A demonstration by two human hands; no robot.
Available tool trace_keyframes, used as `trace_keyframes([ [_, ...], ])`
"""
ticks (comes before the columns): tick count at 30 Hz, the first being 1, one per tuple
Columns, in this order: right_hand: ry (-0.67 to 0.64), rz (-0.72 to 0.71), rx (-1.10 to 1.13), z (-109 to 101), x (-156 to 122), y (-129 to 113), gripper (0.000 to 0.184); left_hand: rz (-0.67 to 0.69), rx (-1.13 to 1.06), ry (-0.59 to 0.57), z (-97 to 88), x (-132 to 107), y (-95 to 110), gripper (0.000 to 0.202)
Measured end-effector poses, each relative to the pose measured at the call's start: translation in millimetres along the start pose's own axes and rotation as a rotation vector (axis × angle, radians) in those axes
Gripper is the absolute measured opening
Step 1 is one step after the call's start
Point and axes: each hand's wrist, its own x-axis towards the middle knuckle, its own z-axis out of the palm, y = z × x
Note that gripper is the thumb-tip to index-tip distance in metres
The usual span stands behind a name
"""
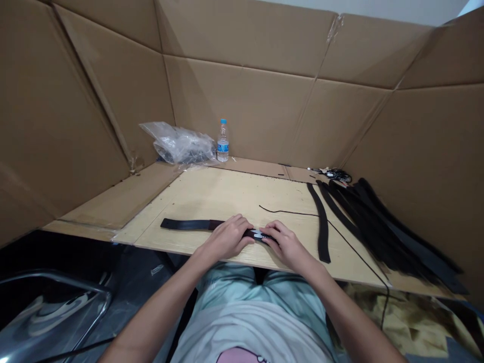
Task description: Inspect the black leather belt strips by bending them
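Where cardboard panels [257, 111] wall the back and both sides, a pale wooden board [212, 201] forms the work surface, with a dark floor below its near edge. Both hands rest near that edge: the left hand [227, 238] and right hand [289, 246] curl downward, almost touching, over one black strap [187, 224]. They seem to press or grip it, though the thumbs are hidden. A small shiny piece [258, 233] shows between them. The strap's free end points toward the board's left edge. Toward the right edge lie one separate strap [322, 224] and a pile of black straps [385, 232], too overlapped to count. One thin black cord [291, 212] crosses the board. Beyond the back edge stand one water bottle [223, 141] and one crumpled plastic bag [177, 143].
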Motion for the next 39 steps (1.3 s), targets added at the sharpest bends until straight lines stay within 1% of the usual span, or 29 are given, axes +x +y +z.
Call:
trace_keyframes([
  [7, -0.004, 0.036, 0.005, 4.0, -0.4, -0.1, 0.023, -0.004, -0.014, 0.003, 1.1, -0.4, -0.2, 0.024],
  [10, -0.009, 0.043, 0.020, -0.9, -2.2, 0.5, 0.022, -0.026, -0.002, 0.004, -0.1, -0.2, 1.4, 0.024],
  [13, -0.001, 0.080, 0.020, -7.4, -3.6, 1.9, 0.021, -0.045, 0.009, -0.003, -1.2, -0.1, 2.6, 0.024],
  [16, -0.002, 0.101, 0.014, -10.5, -3.9, 2.2, 0.021, -0.043, 0.006, 0.001, -0.8, -0.2, 2.3, 0.024],
  [23, 0.003, 0.054, 0.022, -1.3, 0.1, -1.7, 0.018, -0.013, -0.004, 0.010, 0.7, -0.4, 0.6, 0.023],
  [30, 0.010, -0.013, 0.022, 4.3, 3.3, -0.6, 0.019, -0.010, -0.017, 0.014, -0.6, 0.1, -0.1, 0.022],
  [33, 0.001, -0.009, 0.039, 3.1, 4.1, -0.6, 0.019, -0.022, -0.034, 0.012, -0.9, 0.0, -0.7, 0.021],
  [39, -0.037, 0.036, 0.061, -2.9, 2.4, -0.4, 0.020, -0.001, -0.034, 0.006, -0.3, 0.5, -1.9, 0.022],
])
